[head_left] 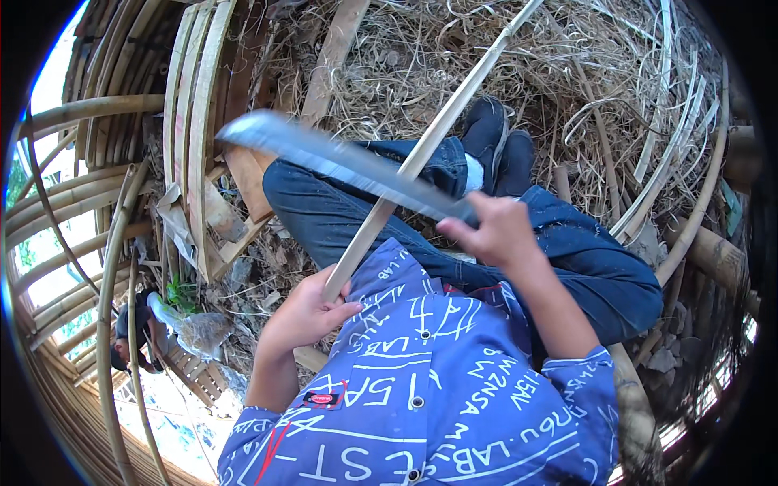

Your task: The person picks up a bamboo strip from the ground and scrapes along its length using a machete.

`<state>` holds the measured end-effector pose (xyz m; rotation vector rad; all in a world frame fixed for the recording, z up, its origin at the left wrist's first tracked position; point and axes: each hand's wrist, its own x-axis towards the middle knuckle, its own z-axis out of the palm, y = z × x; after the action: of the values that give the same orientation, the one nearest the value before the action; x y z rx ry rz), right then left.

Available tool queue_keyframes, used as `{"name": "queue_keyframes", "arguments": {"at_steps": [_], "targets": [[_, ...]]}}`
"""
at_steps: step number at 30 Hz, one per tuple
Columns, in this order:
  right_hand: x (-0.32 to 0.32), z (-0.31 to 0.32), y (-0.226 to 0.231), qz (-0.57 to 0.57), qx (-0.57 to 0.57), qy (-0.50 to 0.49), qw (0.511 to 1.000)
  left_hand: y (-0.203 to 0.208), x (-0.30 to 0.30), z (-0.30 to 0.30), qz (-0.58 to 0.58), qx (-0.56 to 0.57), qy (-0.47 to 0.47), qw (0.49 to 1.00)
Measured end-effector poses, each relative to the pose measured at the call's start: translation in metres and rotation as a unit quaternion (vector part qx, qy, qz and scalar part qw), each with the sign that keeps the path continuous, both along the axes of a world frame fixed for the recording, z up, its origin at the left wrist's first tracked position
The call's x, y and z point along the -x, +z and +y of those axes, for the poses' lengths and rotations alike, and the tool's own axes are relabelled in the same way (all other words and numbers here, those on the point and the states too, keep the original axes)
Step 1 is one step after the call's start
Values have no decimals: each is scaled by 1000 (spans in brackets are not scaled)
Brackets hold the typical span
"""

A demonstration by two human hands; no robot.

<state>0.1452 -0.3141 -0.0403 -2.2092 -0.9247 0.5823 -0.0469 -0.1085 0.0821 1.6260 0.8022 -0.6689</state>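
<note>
My left hand [306, 314] is closed around the near end of a long split bamboo strip [442, 123], which slants away from me to the upper right over my crossed legs. In my right hand [500, 231] is the handle of a machete [324, 158]. Its broad blade, slightly blurred, points to the upper left and lies across the strip, crossing it near the middle of the picture. From this angle I cannot tell whether the edge touches the bamboo. Most of the machete's handle is hidden inside my fist.
Fine bamboo shavings [397, 61] cover the ground ahead of my dark shoes [486, 134]. Several split bamboo slats [194, 121] stand at the left beside a bamboo pole frame [109, 324]. Another person [139, 328] shows beyond it. A thick bamboo pole [713, 255] lies at the right.
</note>
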Motion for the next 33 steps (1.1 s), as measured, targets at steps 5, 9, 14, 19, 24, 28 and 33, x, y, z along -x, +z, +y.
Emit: {"name": "queue_keyframes", "arguments": {"at_steps": [5, 9, 14, 19, 24, 28, 33], "targets": [[19, 26, 11, -43, -45, 75, 995, -7, 4, -4, -24, -43, -17, 999], [-20, 20, -5, -81, 58, -14, 995, -4, 5, -6, -30, -47, -22, 998], [-92, -26, -31, -57, 138, -144, 978, -8, 9, -4, -41, -45, -34, 998], [-110, -51, -40, -29, 137, -147, 979, -9, 2, -11, -66, -36, -40, 996], [-37, -12, -8, 16, 30, -60, 998, -5, 1, -8, -33, -67, -43, 996], [-1, 17, 9, -13, 20, 50, 998, -1, -5, -11, -15, -79, -52, 995], [-17, 16, 2, -67, -1, 54, 996, -2, 0, -13, -23, -111, -47, 992]]}}
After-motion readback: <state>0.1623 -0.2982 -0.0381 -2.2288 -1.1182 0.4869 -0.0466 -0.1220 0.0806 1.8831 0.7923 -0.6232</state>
